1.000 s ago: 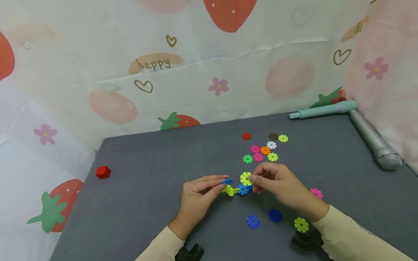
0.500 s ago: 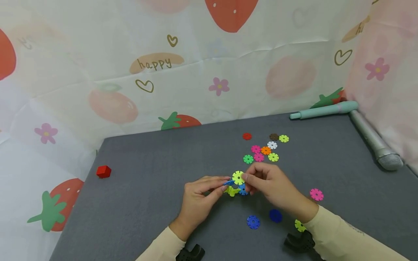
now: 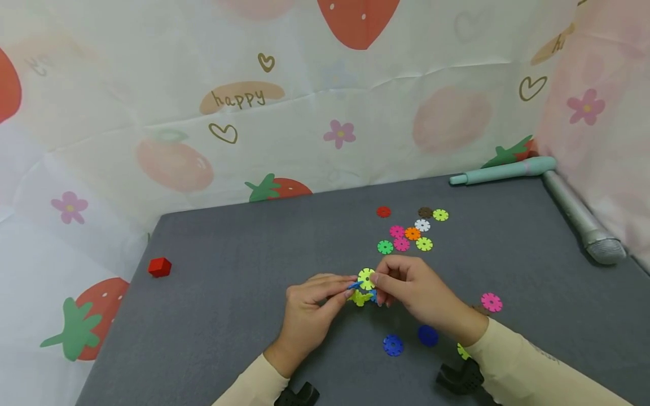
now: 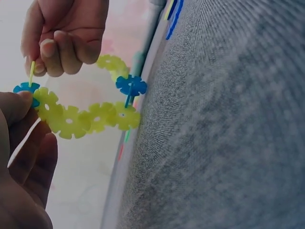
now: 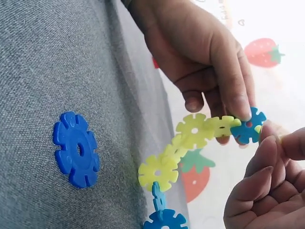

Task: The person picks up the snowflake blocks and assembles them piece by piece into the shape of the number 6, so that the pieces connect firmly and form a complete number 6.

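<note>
My left hand (image 3: 312, 307) pinches a blue snowflake building disc (image 4: 24, 87) between thumb and fingers. That disc ends a chain of interlocked yellow discs (image 4: 69, 121), which continues through blue discs (image 4: 131, 86) to more yellow ones behind. In my right hand (image 3: 421, 287), thumb and forefinger pinch a single yellow snowflake disc (image 3: 365, 278). The left wrist view shows this disc edge-on, its lower edge right at the rim of the blue disc. The right wrist view shows the right hand's fingertips (image 5: 269, 131) close beside the blue disc, mostly hiding the yellow one.
Loose discs, among them an orange one (image 3: 412, 233) and a green one (image 3: 385, 247), lie behind the hands. Two blue discs (image 3: 393, 345) lie in front, a pink one (image 3: 491, 302) to the right. A red block (image 3: 159, 267) sits left; a microphone (image 3: 589, 223) lies right.
My right hand has moved left, bringing its yellow disc from beside the chain to the blue disc in my left hand. The left hand has stayed nearly in place.
</note>
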Action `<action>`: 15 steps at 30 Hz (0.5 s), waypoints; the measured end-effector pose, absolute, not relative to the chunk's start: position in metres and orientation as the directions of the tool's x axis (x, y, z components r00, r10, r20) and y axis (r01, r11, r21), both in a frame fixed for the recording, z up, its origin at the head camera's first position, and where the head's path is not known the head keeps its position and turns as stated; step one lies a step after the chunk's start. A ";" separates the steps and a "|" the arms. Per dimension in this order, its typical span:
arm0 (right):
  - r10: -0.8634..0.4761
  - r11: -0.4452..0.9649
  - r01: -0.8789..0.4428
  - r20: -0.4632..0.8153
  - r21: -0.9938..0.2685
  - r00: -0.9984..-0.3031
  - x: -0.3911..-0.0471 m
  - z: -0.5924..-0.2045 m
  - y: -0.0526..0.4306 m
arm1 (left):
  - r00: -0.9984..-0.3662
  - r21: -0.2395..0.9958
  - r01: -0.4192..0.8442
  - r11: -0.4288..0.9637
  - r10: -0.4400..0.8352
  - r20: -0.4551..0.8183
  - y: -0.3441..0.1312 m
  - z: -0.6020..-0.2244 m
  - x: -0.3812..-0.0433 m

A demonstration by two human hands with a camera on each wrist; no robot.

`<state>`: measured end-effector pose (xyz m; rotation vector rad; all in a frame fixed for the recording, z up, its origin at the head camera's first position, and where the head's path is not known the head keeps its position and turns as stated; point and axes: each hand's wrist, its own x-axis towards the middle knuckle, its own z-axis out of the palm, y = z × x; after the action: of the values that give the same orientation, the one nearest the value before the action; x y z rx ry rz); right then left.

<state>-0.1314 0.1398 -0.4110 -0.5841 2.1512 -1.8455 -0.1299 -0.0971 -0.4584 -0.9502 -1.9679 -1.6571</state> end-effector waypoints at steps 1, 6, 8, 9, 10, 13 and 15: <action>-0.453 0.114 -0.137 0.071 -0.984 -0.889 -0.132 -0.411 0.139 | -0.701 0.708 0.703 0.068 0.238 0.672 -0.097 -0.458 -0.130; -0.478 0.082 -0.141 0.086 -0.987 -0.874 -0.131 -0.413 0.136 | -0.772 0.783 0.620 0.048 0.214 0.598 -0.098 -0.460 -0.130; -0.476 0.084 -0.143 0.086 -0.986 -0.875 -0.131 -0.414 0.137 | -0.799 0.811 0.584 0.038 0.208 0.565 -0.099 -0.462 -0.129; -0.469 0.089 -0.147 0.088 -0.985 -0.879 -0.130 -0.415 0.137 | -0.813 0.826 0.563 0.036 0.205 0.545 -0.100 -0.462 -0.129; -0.461 0.093 -0.149 0.090 -0.985 -0.883 -0.130 -0.414 0.139 | -0.825 0.839 0.543 0.033 0.204 0.526 -0.101 -0.463 -0.129; -0.434 0.097 -0.156 0.099 -0.983 -0.896 -0.130 -0.414 0.146 | -0.849 0.867 0.499 0.005 0.205 0.487 -0.104 -0.465 -0.130; -0.414 0.097 -0.165 0.111 -0.981 -0.904 -0.131 -0.412 0.153 | -0.854 0.876 0.482 -0.024 0.211 0.476 -0.106 -0.466 -0.131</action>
<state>-0.1310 0.1534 -0.4121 -0.5837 2.1748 -1.9021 -0.1313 -0.1062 -0.4663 -0.7404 -2.0419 -1.9795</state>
